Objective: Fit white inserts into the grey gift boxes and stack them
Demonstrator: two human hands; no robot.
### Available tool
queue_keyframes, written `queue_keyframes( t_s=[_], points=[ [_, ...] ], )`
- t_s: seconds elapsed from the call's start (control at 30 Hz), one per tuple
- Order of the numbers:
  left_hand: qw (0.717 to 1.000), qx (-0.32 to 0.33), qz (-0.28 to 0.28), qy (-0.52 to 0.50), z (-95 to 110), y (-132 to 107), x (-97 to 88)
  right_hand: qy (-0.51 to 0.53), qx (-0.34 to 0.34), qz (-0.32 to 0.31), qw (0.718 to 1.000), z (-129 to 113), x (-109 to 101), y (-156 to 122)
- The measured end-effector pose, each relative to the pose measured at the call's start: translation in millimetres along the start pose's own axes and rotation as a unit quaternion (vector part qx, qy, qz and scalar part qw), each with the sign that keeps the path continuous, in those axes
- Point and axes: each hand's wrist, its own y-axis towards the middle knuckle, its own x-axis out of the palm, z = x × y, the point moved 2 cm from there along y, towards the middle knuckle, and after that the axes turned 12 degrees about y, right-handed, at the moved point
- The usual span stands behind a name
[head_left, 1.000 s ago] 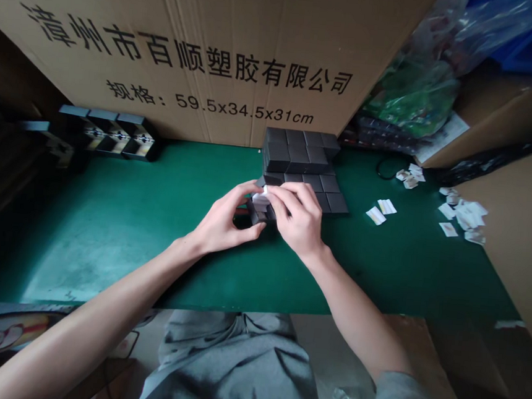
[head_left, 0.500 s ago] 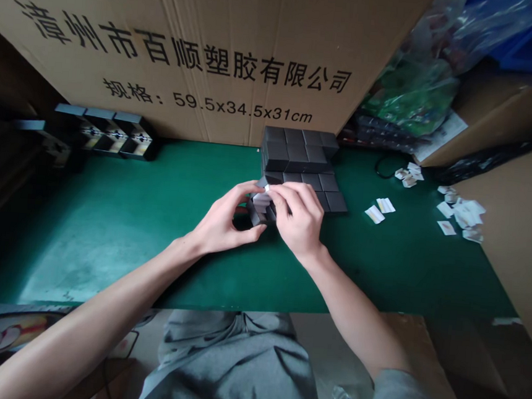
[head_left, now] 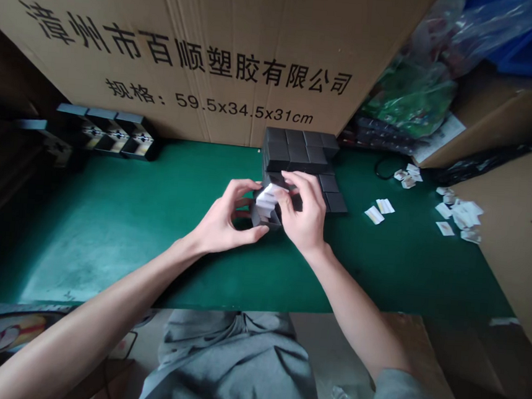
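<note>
Two hands sit just near the stacked black boxes [head_left: 296, 146] at the far side: the left hand [head_left: 227, 218] and right hand [head_left: 304, 212] grip, fingers curled, a small black box [head_left: 264, 219] topped by a white card [head_left: 266, 194]. Loose white labels [head_left: 463, 213] lie right; open green table [head_left: 103, 247] spreads left.
</note>
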Motion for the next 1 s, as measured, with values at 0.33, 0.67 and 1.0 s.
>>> queue_keyframes(
  t_s=[0.33,0.67,1.0],
  points=[
    [0.974,-0.104,-0.023,-0.201,-5.7,7.4,-10.1,0.171,0.189,-0.050,0.966,5.8,5.6,-4.6],
    [0.983,-0.148,0.036,-0.106,2.6,8.8,-12.9,0.163,0.206,-0.086,0.961,3.8,8.1,-8.4],
    [0.983,-0.157,0.050,-0.086,-2.9,7.4,-12.8,0.192,0.240,-0.136,0.942,3.4,6.1,-6.7]
  ],
)
